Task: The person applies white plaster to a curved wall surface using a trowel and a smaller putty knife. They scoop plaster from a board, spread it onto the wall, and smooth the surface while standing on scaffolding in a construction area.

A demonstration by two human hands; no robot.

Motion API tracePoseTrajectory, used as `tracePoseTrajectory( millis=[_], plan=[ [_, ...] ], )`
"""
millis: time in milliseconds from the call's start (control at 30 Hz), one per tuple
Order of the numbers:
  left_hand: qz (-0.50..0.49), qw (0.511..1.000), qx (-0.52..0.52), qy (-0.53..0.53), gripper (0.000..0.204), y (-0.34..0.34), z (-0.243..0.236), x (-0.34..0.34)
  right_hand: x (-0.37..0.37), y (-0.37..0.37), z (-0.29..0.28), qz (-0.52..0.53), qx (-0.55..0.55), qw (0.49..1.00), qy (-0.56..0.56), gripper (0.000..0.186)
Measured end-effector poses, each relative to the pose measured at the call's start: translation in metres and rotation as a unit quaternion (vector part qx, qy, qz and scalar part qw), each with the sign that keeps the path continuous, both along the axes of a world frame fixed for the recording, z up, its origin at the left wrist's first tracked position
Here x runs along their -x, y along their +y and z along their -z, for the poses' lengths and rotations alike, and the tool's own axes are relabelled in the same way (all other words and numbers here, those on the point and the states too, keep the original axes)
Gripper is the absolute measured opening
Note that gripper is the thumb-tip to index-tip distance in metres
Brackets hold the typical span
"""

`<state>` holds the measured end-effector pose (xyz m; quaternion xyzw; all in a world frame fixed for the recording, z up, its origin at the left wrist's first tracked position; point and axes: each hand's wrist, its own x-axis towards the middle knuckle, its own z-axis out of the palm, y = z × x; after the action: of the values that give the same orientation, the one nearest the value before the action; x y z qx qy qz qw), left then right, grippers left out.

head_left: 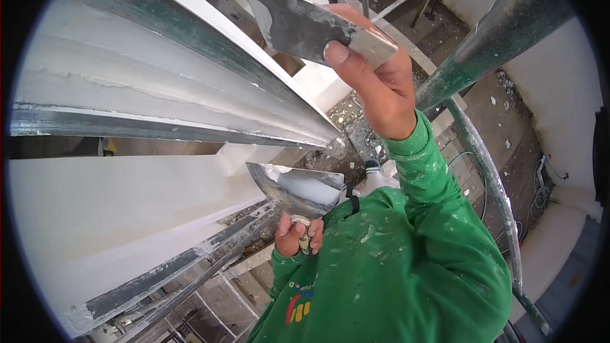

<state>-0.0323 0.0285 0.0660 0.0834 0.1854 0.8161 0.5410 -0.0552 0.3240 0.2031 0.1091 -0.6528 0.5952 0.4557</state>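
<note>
The right hand (386, 86) has its grip clamped on a flat metal blade (298, 22), far edge free, left of a green pole (492, 41); lower, the left hand (292, 235) clamps a trowel (286, 199) bearing white paste (311, 185). Open room separates the 2 tools.

Bright, diffuse light; black fisheye corners

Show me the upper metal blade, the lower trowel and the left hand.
Upper metal blade (308, 26): head view, on its dark flat face.
Lower trowel (297, 188): head view, middle of its blade.
Left hand (290, 237): head view, middle of the hand.
</note>
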Motion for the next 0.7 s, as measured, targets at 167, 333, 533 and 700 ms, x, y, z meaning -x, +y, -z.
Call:
tracePoseTrajectory(
  millis=[167, 333, 533, 700],
  plan=[
    [0.066, 0.991, -0.107, -0.035, 0.047, 0.031, -0.007, 0.020, -0.049, -0.049, 0.069, -0.098, -0.104, 0.987, 0.073, 0.041],
    [0.064, 0.992, -0.004, 0.108, 0.057, 0.013, -0.016, 0.040, -0.053, -0.010, 0.132, -0.071, -0.279, 0.915, -0.281, 0.047],
    [0.021, 0.935, 0.289, 0.204, 0.039, 0.012, 0.016, 0.017, -0.006, 0.048, 0.358, 0.051, 0.202, 0.810, -0.548, 0.030],
    [0.039, 0.895, 0.399, 0.194, 0.041, 0.016, 0.046, -0.006, 0.071, 0.087, 0.476, -0.039, 0.129, 0.731, -0.669, 0.037]
  ],
)
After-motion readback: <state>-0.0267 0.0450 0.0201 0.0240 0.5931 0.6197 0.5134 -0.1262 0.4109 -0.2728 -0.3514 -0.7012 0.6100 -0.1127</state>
